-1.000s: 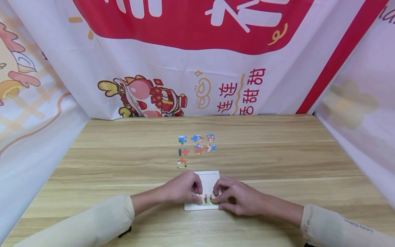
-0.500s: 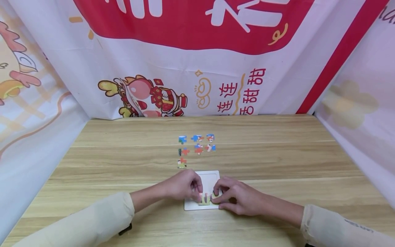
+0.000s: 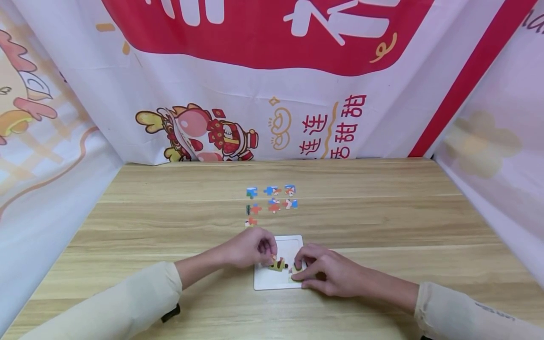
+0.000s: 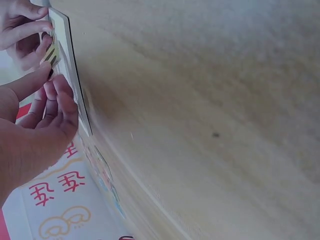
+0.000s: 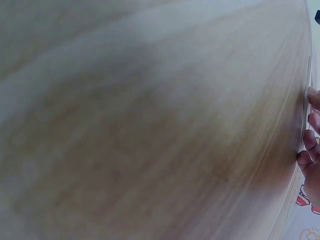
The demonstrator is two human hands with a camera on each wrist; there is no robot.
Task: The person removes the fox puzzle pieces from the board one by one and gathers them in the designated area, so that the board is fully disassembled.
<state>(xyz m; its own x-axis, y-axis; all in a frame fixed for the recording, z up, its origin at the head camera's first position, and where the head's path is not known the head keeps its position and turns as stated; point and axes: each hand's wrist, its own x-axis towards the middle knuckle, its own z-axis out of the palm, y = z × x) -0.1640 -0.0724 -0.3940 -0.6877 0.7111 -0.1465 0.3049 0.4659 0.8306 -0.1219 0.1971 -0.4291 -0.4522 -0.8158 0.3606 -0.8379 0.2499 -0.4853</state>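
In the head view my left hand [image 3: 252, 248] pinches a yellow-green jigsaw piece [image 3: 278, 265] with dark marks between thumb and fingertips. That piece is lifted and tilted above the white puzzle tray [image 3: 272, 286]. The left wrist view also shows the piece [image 4: 51, 54] close to the tray's face. My right hand [image 3: 329, 271] holds a pale yellow-green jigsaw piece [image 3: 294, 278] at the tray's lower right corner, thumb and index finger on it. Its fingers partly cover this piece. Only fingertips of the right hand [image 5: 311, 130] appear in the right wrist view, at the tray's edge.
Beyond the tray lie several loose jigsaw pieces, among them a blue-and-green piece [image 3: 251, 191], a fox-face piece [image 3: 290, 191] and an orange piece [image 3: 254, 209]. The left hand partly hides the nearest one [image 3: 250, 222]. Printed cloth [image 3: 238, 85] hangs behind the wooden table [image 3: 374, 203].
My left hand has risen up and away from the tray's bottom row, lifting the yellow-green jigsaw piece and tilting it. The right hand has stayed in place on its piece.
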